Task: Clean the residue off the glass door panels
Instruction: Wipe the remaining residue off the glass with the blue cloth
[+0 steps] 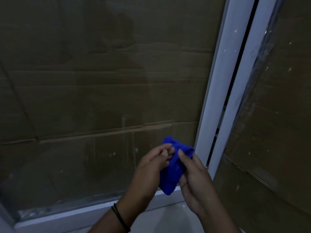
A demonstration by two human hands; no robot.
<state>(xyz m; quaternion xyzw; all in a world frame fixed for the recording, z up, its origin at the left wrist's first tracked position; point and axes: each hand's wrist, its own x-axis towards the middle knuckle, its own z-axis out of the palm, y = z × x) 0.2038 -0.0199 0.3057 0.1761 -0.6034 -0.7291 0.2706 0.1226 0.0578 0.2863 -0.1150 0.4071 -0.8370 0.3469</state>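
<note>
both hands, the left hand (151,163) and right hand (193,175), were curled around the blue cloth (173,167) near the glass door (101,98), low at its right. folding it flat would help rub the white spots (112,154) off.

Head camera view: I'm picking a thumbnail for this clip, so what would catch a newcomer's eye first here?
The bright blue cloth stands out at lower centre, bunched between the left hand and the right hand, whose fingers curl round it. Next comes the white door frame running up the right side, with a dark gap beside it. Behind the dim glass panel, speckled with pale residue low down, lies brown cardboard.
</note>
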